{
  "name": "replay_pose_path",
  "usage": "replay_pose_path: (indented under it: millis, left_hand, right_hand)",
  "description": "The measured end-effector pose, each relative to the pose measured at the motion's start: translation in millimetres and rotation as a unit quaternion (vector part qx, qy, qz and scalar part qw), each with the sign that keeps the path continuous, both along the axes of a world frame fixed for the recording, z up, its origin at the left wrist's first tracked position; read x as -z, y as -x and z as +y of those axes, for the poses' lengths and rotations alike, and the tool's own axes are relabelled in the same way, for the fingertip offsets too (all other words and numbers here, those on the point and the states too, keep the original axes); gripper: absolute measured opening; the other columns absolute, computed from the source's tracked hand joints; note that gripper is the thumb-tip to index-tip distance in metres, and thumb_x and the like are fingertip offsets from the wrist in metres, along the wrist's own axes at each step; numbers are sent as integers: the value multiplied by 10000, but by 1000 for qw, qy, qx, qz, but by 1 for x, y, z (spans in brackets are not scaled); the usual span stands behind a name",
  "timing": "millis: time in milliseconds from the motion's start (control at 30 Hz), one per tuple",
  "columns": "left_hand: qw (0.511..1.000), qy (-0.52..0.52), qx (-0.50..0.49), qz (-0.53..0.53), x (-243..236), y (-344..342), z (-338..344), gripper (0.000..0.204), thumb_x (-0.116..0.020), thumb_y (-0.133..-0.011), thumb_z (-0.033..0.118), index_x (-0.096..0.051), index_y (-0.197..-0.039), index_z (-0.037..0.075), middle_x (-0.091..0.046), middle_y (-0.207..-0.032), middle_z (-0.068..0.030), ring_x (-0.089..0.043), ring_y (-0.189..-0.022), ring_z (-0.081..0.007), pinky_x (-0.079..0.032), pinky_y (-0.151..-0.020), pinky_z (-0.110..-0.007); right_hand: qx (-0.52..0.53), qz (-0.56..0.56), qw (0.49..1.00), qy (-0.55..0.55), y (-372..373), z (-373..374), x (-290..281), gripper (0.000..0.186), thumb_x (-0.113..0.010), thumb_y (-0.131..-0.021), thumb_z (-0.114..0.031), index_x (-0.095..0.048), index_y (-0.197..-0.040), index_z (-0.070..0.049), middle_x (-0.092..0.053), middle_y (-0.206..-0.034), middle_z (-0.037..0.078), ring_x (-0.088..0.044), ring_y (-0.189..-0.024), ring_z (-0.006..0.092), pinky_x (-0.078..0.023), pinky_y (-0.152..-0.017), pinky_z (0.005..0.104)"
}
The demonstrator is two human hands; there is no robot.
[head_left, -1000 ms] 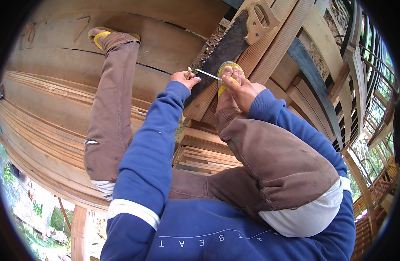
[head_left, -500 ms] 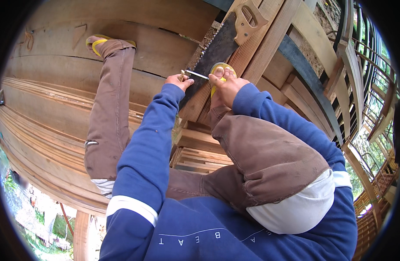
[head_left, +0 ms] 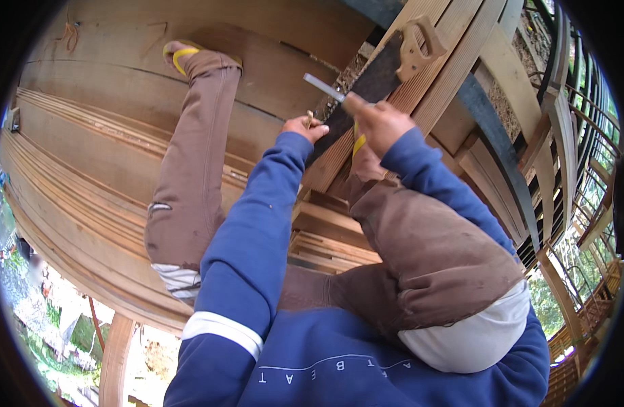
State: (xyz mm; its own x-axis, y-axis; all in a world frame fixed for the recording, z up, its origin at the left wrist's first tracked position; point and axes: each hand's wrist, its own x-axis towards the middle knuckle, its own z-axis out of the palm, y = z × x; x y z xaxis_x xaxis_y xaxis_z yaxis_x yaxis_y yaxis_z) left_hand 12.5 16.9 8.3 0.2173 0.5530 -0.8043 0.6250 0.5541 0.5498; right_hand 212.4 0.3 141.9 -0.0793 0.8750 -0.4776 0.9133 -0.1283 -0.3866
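Note:
A handsaw with a wooden handle (head_left: 418, 47) and a dark blade (head_left: 376, 76) lies slantwise along wooden beams, its toothed edge facing left. My right hand (head_left: 385, 123), slightly blurred, grips a flat grey metal file (head_left: 323, 87) that points up and left above the blade. Beside the toothed edge, my left hand (head_left: 304, 127) is closed in a pinch. A small tan bit shows at its fingertips; I cannot make out what it is. My right foot (head_left: 367, 163), in a yellow-strapped sandal, is by the blade, partly hidden behind my right hand.
Thick wooden beams (head_left: 454, 57) run under the saw. Wide boards (head_left: 115, 51) lie at the left, where my other foot (head_left: 183, 55) rests. Stacked planks (head_left: 88, 190) stretch along the near left. Curved slats and dark rails (head_left: 556, 122) stand at the right.
My right hand has lifted the file up, away from the saw teeth and from my left hand. The whole view has shifted slightly, with the scene moving right.

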Motion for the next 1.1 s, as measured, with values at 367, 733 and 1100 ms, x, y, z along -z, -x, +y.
replay_pose_path:
  millis: [367, 733, 1100]
  left_hand:
    - [995, 45, 83, 17, -13, 16, 6, 395, -793, -788, 386, -735, -984, 48, -721, -914, -76, -655, -859, -153, -513, -820, -299]
    - [993, 50, 75, 82, -11, 7, -2, 344, -758, -807, 435, -745, -923, 111, -728, -871, -103, -674, -787, -246, -520, -789, -350]
    - [996, 22, 66, 53, -10, 4, -5, 316, -746, -827, 381, -732, -952, 91, -728, -899, -114, -687, -822, -246, -519, -791, -345]
  right_hand:
    - [7, 17, 998, 59, -29, -41, -17, 448, -556, -933, -231, -523, -1372, -312, -634, -946, 159, -661, -808, 350, -560, -731, 438]
    - [-36, 0, 993, 117, -24, -38, -32, 353, -491, -957, -232, -573, -1295, -297, -665, -990, 191, -682, -805, 368, -580, -702, 463]
    - [-54, 9, 986, 158, -23, -43, -21, 421, -462, -954, -233, -493, -1368, -302, -610, -1142, 254, -679, -860, 423, -582, -742, 472]
